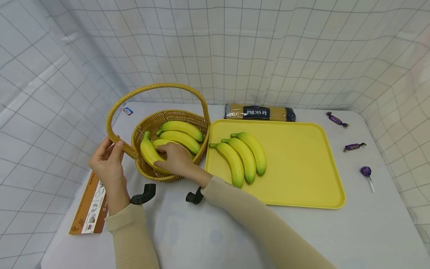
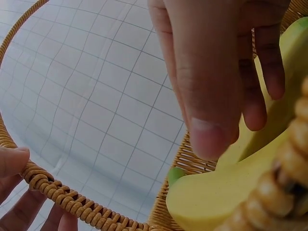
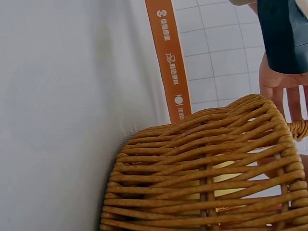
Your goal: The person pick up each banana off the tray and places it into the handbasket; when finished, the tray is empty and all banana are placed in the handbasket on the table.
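My left hand [image 1: 109,160] pinches the handle [image 1: 115,139] of a wicker basket [image 1: 139,170] near its left base, thumb on the near side. Several yellow bananas [image 1: 181,130] lie inside the basket. My right hand [image 1: 176,158] reaches in over the near rim, thumb and fingers spread above the bananas. In the left wrist view, the right thumb points down close over a banana [image 2: 207,197], and the other fingers hang fairly straight behind it. Basket weave [image 3: 207,168] covers most of the right hand's work in the right wrist view.
Right of the basket lies a yellow tray [image 1: 299,160] carrying three bananas [image 1: 243,158]. A pasta packet [image 1: 258,113] rests behind it. Two wrapped candies [image 1: 337,119] and a lollipop [image 1: 366,172] lie at right. An orange-brown box [image 1: 89,209] is beside my left forearm; a small blue-and-red item [image 1: 128,111] sits behind the handle.
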Motion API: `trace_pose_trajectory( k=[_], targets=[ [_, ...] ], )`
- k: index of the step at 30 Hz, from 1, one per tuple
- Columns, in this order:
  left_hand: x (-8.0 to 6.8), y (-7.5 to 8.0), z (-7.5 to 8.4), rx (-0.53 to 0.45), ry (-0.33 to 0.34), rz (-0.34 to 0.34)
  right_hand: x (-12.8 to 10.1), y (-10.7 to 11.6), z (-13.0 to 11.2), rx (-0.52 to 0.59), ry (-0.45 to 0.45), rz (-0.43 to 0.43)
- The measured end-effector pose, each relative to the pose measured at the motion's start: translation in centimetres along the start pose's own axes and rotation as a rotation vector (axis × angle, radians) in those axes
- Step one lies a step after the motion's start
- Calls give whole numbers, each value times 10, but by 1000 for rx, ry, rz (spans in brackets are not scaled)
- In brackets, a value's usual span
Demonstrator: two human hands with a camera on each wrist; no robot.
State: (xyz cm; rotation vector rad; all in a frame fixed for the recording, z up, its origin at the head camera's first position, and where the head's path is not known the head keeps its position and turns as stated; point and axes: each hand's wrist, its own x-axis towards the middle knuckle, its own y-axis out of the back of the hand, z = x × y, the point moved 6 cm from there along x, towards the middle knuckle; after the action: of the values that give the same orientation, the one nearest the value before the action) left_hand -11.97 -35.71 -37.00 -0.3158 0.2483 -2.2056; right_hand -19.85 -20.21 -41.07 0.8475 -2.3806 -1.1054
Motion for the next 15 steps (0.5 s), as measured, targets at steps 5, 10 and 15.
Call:
trace_pose_trajectory(
  k=[5, 10, 15],
  targets=[
    [0, -1, -2, -6, 17, 2, -7, 10, -2, 83, 45, 12],
    [0, -2, -2, 1, 11, -3, -23, 26, -2, 185, 58, 9],
    [1, -1, -1, 4, 12, -8, -44, 37, 6, 288, 39, 16]
  ],
)
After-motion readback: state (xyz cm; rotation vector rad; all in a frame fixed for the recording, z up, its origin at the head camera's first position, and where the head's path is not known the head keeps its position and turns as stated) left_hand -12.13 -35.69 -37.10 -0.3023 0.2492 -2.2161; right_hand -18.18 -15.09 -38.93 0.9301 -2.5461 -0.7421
